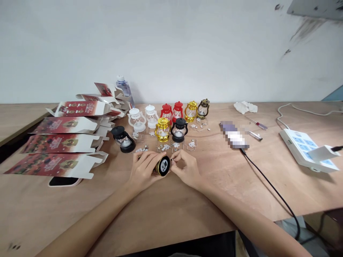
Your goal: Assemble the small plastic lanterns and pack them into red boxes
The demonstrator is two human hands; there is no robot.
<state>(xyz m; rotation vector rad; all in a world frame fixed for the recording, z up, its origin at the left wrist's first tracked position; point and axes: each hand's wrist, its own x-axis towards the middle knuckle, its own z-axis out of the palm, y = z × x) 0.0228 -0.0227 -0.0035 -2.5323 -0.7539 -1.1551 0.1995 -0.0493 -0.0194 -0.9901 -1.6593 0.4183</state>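
My left hand [142, 168] is closed around a small lantern [163, 166] lying on its side, its round dark base with a gold rim turned towards me. A pale, metallic-looking recess shows in the middle of that base. Close by its right edge, my right hand [187, 169] pinches thumb and forefinger together; whatever is between them is too small to make out. Just beyond my hands stand a gold lantern [163, 130] and a black lantern [179, 130]. Another black lantern [123, 140] leans farther left. Wire handles and small white pieces [175, 145] lie between them.
White, red, gold and bronze lanterns [177, 111] line the back. Printed cartons [61, 142] overlap at left, a phone [64, 181] under them, a bottle [123, 87] behind. At right are a pixelated device [234, 135] on a black cable, a screwdriver [261, 125], tissue [245, 107] and a power strip [302, 146].
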